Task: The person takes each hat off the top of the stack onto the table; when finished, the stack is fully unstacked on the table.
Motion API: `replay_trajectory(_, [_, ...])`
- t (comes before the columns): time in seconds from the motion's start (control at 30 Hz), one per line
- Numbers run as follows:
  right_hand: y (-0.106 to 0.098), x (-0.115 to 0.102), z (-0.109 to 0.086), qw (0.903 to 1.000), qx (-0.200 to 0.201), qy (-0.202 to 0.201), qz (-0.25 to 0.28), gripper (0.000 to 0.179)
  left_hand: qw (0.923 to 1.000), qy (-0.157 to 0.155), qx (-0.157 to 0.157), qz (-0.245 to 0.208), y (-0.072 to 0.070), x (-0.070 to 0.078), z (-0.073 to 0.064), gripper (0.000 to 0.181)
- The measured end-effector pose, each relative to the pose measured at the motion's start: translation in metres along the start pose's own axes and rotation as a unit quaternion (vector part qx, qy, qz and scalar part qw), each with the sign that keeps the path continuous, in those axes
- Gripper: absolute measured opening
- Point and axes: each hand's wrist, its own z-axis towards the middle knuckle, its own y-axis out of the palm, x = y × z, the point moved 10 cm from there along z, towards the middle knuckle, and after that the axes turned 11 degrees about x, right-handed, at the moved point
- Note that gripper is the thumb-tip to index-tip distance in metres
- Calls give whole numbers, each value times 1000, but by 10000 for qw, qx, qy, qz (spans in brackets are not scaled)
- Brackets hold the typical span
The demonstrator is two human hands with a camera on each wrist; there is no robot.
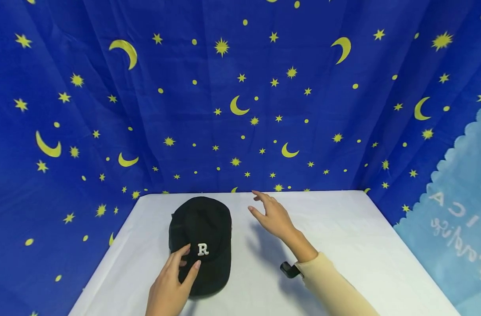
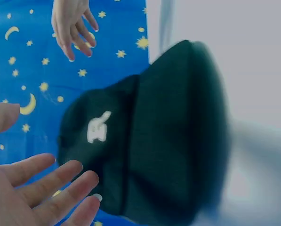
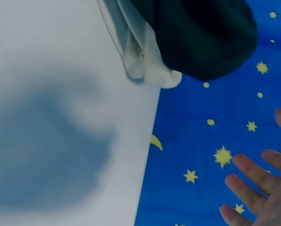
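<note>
A black baseball cap (image 1: 208,224) with a white letter R on its front lies left of the middle of the table, its brim toward me. My left hand (image 1: 171,281) hovers at the cap's near left side, its fingers loosely bent and overlapping the brim. In the left wrist view that hand (image 2: 46,193) shows spread fingers, nothing between them, beside the cap (image 2: 164,141). Off to the cap's right, my right hand (image 1: 277,219) is raised over the table with fingers apart, holding nothing. Pale cloth (image 3: 149,61) shows along the cap's edge in the right wrist view.
White cloth covers the table (image 1: 343,245). Behind it and along the sides hangs a blue curtain (image 1: 208,127) with yellow moons and stars. A light blue cloth (image 1: 453,245) with white lettering hangs at the right. A small black device (image 1: 290,270) sits at my right wrist.
</note>
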Motion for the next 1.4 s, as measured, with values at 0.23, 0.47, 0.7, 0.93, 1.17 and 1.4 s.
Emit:
replay_trajectory(0.23, [20, -8, 7, 9998, -166, -65, 114, 61, 9996, -242, 99, 120, 6, -25, -3, 61])
replay_trajectory(0.47, [32, -16, 11, 9985, -359, 16, 420, 60, 9982, -520, -169, 227, 16, -48, -7, 70])
replay_trajectory(0.7, [48, -28, 12, 9951, -635, -31, 762, 58, 9978, -578, -205, 236, 24, -62, -14, 74])
replay_trajectory(0.93, [56, -38, 14, 9936, -660, -225, 893, 52, 9980, -554, -77, 300, 26, -70, -14, 76])
replay_trajectory(1.17, [61, -48, 14, 9930, -607, -496, 882, 48, 9965, -708, -269, 352, 27, -78, -13, 80])
replay_trajectory(1.4, [68, -54, 13, 9930, -625, -644, 766, 45, 9949, -830, -458, 344, 33, -84, -13, 80])
